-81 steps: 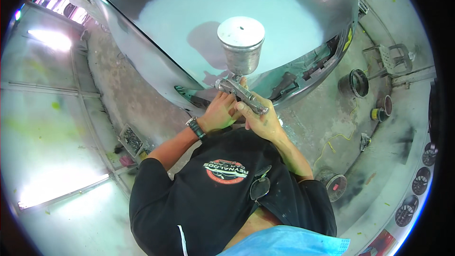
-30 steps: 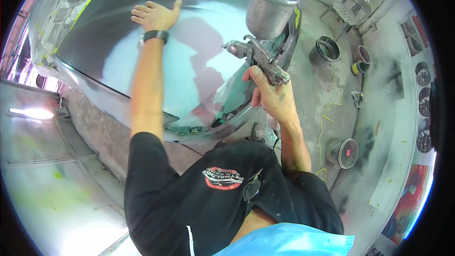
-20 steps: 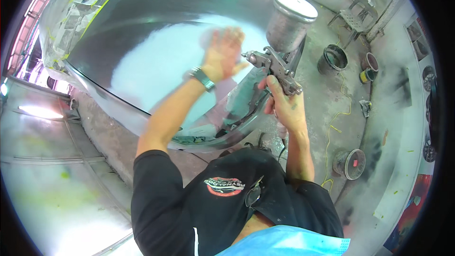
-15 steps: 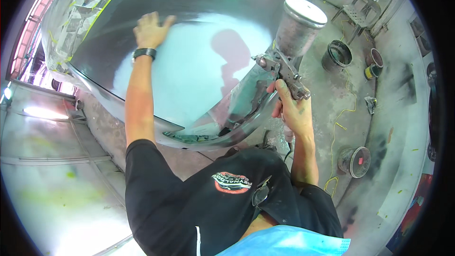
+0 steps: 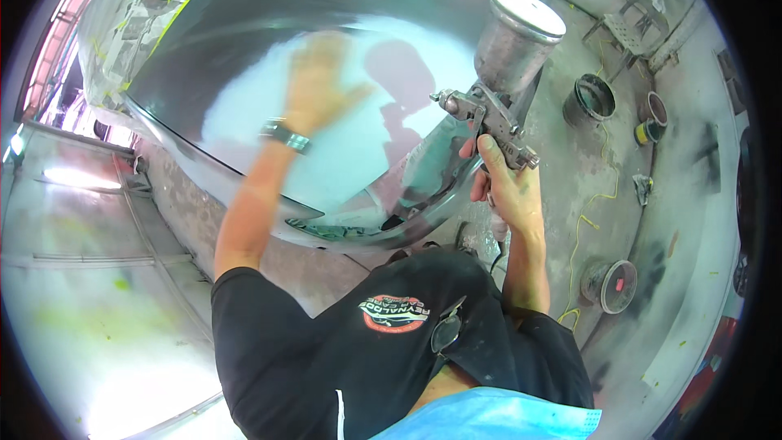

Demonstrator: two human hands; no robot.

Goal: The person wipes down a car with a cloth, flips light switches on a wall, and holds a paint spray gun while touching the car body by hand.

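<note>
My left hand [image 5: 320, 85], blurred by motion, is over the dark car hood [image 5: 269, 2], at its large white patch [image 5: 269, 118]. Its thumb stands apart from the stretched fingers, and nothing shows in it; whether it touches the panel I cannot tell. In my right hand [image 5: 511, 191] is a metal spray gun [image 5: 497, 121], its grip held in wrapped fingers. A silver paint cup [image 5: 513, 45] with a white lid sits on top of the gun. The nozzle points left, above the hood's right edge. A shadow of the gun and cup falls on the white patch.
Masking paper and plastic [image 5: 134, 28] with yellow-green tape cover the car at left. On the floor at right are a dark bucket [image 5: 588, 99], smaller cans, and another bucket [image 5: 609, 285]. A yellow cord [image 5: 588, 220] runs between them. A plastic chair [image 5: 627, 28] stands at the far right.
My left hand has swept right and slightly nearer across the white patch. My right hand still holds the spray gun in nearly the same place. The view has shifted slightly.
</note>
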